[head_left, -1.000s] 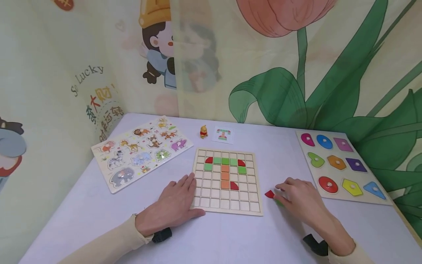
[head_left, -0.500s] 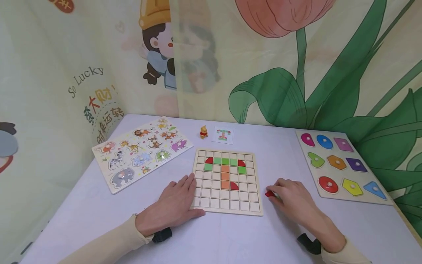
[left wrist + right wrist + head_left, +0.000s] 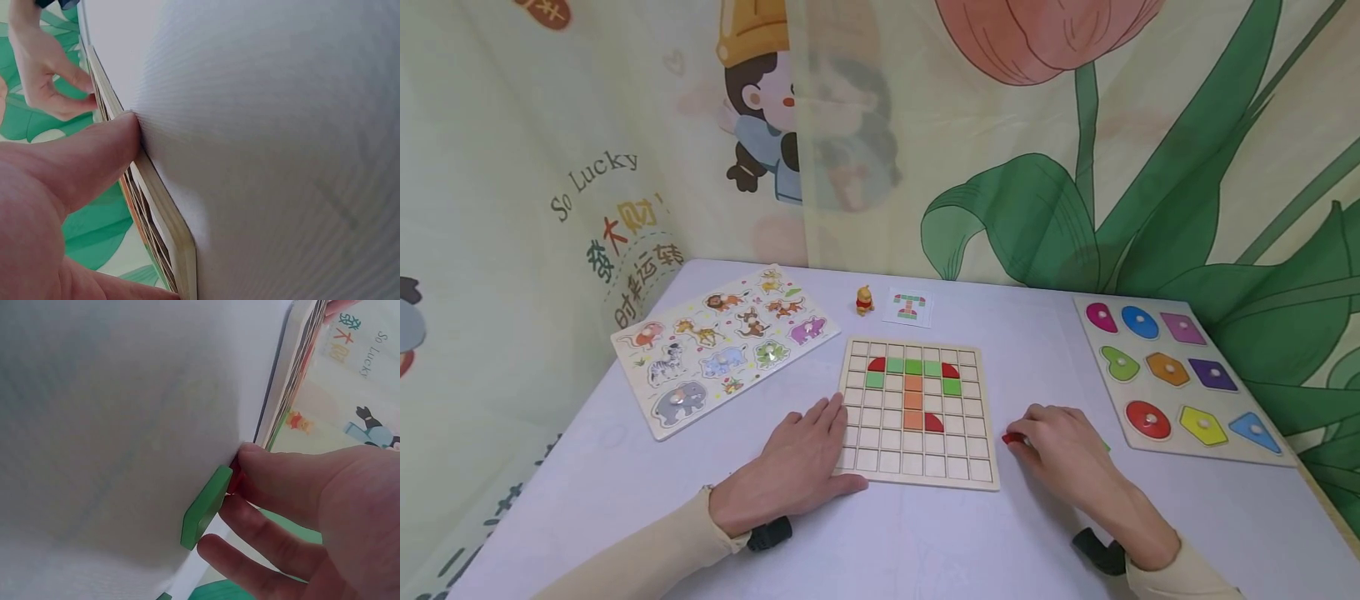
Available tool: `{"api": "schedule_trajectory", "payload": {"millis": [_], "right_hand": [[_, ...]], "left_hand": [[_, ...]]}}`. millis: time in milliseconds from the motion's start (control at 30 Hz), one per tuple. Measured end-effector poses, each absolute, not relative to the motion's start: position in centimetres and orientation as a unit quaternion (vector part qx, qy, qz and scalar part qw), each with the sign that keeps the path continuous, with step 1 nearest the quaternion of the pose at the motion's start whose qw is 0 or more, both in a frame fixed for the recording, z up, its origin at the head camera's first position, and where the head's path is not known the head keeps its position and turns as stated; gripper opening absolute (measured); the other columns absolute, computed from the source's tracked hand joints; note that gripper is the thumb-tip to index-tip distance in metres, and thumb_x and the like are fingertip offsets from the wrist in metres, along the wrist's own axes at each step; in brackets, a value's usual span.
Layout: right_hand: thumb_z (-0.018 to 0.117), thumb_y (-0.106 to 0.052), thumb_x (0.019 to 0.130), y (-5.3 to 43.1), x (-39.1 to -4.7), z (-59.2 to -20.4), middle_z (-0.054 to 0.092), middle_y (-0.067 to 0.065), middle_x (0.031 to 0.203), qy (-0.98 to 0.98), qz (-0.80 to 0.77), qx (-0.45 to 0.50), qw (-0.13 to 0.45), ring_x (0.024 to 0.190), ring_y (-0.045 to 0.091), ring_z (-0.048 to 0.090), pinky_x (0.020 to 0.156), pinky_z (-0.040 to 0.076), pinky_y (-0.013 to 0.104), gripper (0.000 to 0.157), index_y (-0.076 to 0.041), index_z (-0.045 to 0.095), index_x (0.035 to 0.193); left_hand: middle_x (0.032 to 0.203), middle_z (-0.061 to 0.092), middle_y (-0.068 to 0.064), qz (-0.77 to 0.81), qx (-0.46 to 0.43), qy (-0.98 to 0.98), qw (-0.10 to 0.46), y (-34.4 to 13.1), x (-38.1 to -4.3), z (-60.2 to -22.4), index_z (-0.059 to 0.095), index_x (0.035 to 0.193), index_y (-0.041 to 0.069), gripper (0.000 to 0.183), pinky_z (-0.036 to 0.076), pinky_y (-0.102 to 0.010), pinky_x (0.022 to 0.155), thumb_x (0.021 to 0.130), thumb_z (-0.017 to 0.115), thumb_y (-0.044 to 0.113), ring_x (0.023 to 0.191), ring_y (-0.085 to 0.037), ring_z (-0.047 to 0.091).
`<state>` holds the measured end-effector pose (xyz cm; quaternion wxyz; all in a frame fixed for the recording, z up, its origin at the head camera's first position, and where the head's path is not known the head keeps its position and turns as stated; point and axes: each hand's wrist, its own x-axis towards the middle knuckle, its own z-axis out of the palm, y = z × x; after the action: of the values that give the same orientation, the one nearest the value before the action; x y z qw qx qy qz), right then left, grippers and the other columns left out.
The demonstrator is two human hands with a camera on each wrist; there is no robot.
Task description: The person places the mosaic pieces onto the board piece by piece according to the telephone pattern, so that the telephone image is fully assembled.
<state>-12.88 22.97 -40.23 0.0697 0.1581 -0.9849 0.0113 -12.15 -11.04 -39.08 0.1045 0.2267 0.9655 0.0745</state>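
My left hand [image 3: 793, 462] lies with straight fingers against the left edge of a wooden grid board [image 3: 887, 461], its thumb at the front edge. Green, orange and red tiles form a T-like shape in the board's cells, with a red quarter-round tile [image 3: 933, 423] below right. To the right of the board, my right hand [image 3: 1063, 450] pinches another red quarter-round tile [image 3: 236, 477] between thumb and index finger, low over the table. A green tile [image 3: 206, 509] shows beside those fingertips in the right wrist view; the head view hides it behind the hand.
An animal peg puzzle [image 3: 748, 379] lies back left, and a shape peg puzzle [image 3: 1138, 392] lies at the right. Behind the board are a small yellow bear figure [image 3: 864, 300] and a pattern card [image 3: 909, 307]. A bit of green [image 3: 1107, 447] peeks out right of my right hand.
My right hand has shifted slightly left and its thumb and index finger have come together on the red tile. My left hand has stayed on the board's edge.
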Motion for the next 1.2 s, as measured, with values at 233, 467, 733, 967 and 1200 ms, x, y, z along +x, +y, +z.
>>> {"api": "schedule_trajectory", "payload": {"millis": [233, 467, 733, 967, 1200], "right_hand": [[0.092, -0.023, 0.075, 22.8, -13.3, -40.2, 0.07, 0.003, 0.076, -0.986, 0.002, 0.143, 0.08, 0.072, 0.018, 0.063, 0.096, 0.051, 0.057, 0.027, -0.008, 0.081, 0.095], [0.092, -0.032, 0.075, 23.2, -13.4, -39.4, 0.07, 0.001, 0.08, -0.988, 0.007, 0.144, 0.062, 0.073, 0.015, 0.06, 0.089, 0.054, 0.055, 0.033, -0.01, 0.081, 0.098], [0.091, -0.014, 0.075, 24.1, -13.8, -38.7, 0.072, -0.001, 0.096, -0.973, 0.035, 0.229, 0.019, 0.083, 0.013, 0.061, 0.079, 0.057, 0.037, 0.041, -0.018, 0.08, 0.114], [0.09, -0.01, 0.076, 23.8, -13.8, -39.1, 0.069, -0.003, 0.09, -0.975, 0.028, 0.22, 0.014, 0.081, 0.011, 0.059, 0.083, 0.057, 0.039, 0.04, -0.021, 0.081, 0.113], [0.091, -0.021, 0.076, 23.4, -13.8, -39.6, 0.067, -0.004, 0.082, -0.978, 0.011, 0.206, 0.039, 0.074, 0.01, 0.055, 0.09, 0.056, 0.046, 0.032, -0.015, 0.082, 0.106]], "left_hand": [[0.164, 0.034, -0.025, 0.071, 0.229, 0.965, 0.103, -11.0, -12.2, -39.0, 0.038, 0.153, -0.009, 0.096, 0.042, -0.055, 0.111, 0.092, 0.067, 0.06, 0.151, -0.039, 0.038], [0.165, 0.033, -0.024, 0.073, 0.225, 0.966, 0.104, -10.9, -12.3, -39.1, 0.038, 0.153, -0.008, 0.096, 0.041, -0.055, 0.112, 0.092, 0.067, 0.06, 0.152, -0.039, 0.037], [0.166, 0.032, -0.024, 0.076, 0.219, 0.966, 0.11, -10.9, -12.4, -39.2, 0.037, 0.154, -0.008, 0.097, 0.04, -0.055, 0.113, 0.092, 0.068, 0.06, 0.153, -0.039, 0.035], [0.165, 0.033, -0.024, 0.076, 0.221, 0.966, 0.109, -11.0, -12.3, -39.3, 0.038, 0.154, -0.008, 0.097, 0.04, -0.055, 0.112, 0.091, 0.068, 0.06, 0.152, -0.039, 0.036], [0.165, 0.033, -0.024, 0.076, 0.222, 0.966, 0.107, -11.0, -12.3, -39.2, 0.037, 0.154, -0.008, 0.097, 0.041, -0.055, 0.111, 0.091, 0.068, 0.06, 0.152, -0.039, 0.037]]}}
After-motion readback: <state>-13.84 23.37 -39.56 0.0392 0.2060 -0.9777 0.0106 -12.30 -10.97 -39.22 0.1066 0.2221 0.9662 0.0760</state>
